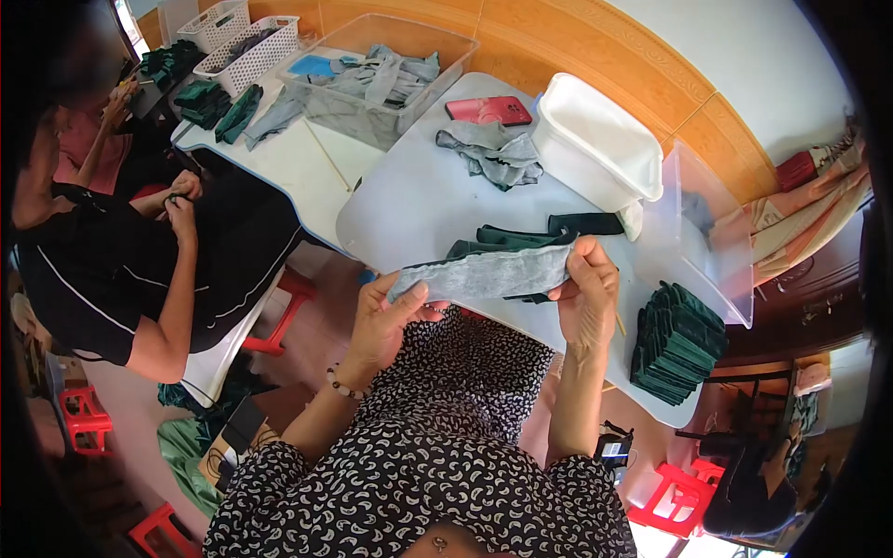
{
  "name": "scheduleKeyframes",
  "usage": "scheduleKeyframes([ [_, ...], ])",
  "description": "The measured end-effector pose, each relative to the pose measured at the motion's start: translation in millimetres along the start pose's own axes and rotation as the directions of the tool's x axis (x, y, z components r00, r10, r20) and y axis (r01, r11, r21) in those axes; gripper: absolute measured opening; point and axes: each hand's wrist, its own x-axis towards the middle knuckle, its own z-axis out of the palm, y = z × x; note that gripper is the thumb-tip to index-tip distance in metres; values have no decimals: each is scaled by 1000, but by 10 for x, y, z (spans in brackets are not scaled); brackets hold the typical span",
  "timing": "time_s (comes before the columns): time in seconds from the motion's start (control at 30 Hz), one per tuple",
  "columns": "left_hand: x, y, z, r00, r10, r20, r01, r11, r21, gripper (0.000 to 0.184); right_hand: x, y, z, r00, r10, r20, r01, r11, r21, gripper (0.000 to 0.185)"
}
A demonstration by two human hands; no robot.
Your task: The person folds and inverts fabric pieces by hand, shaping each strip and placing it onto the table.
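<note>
A long grey-green strip of fabric [484, 274] is stretched level between my two hands, above the near edge of the table. My left hand [386, 312] pinches its left end, thumb on top. At the other end, my right hand [588, 279] grips the strip between thumb and fingers. Just behind it lie several dark green velvet pieces [507, 234], partly covered by the strip. To the right of my right hand stands a neat stack of folded dark green velvet pieces [679, 342]. Crumpled grey-green fabric [490, 153] lies farther back.
A white tub [595, 139], a clear plastic bin [698, 223] and a red phone [488, 111] stand or lie on the table [400, 205]. A clear box [400, 116] holds grey fabric pieces. On the left, a co-worker [121, 270] sits with both hands together. Red stools [279, 316] stand below.
</note>
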Motion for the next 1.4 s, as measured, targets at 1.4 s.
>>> scheduleKeyframes([
  [1.4, -166, 335, -123, 991, 117, -69, -95, 960, 262, 27, -614, 691, 296, 892, 291, 347, -177, 929, -324, 5],
])
